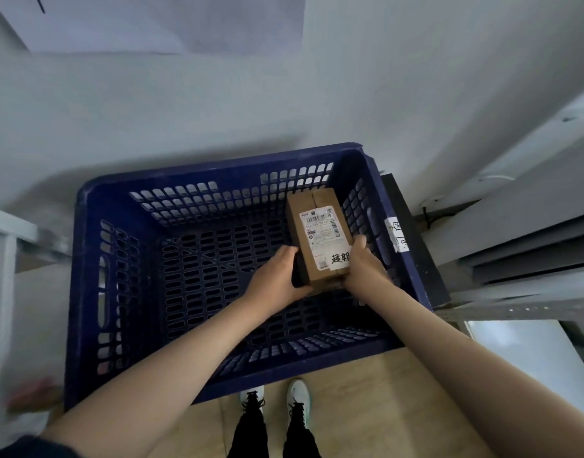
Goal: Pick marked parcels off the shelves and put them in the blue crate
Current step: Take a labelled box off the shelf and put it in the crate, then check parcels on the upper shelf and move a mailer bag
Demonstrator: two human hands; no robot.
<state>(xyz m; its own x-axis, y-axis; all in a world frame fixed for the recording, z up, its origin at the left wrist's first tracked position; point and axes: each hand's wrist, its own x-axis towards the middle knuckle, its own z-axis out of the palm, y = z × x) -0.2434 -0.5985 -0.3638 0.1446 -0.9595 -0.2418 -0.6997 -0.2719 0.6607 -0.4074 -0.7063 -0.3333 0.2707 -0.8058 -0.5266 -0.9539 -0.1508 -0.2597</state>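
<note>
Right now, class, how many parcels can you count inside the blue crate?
1. The brown parcel is at the right side of the blue crate, held between the left hand and right hand. None seems hidden.

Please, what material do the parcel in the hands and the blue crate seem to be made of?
The parcel looks like brown corrugated cardboard, matte: folded flaps meet in a seam on top, and a white printed paper label with barcodes is stuck on it. The blue crate seems to be moulded hard plastic with a slight sheen: its walls and floor are one piece pierced with regular slots.
</note>
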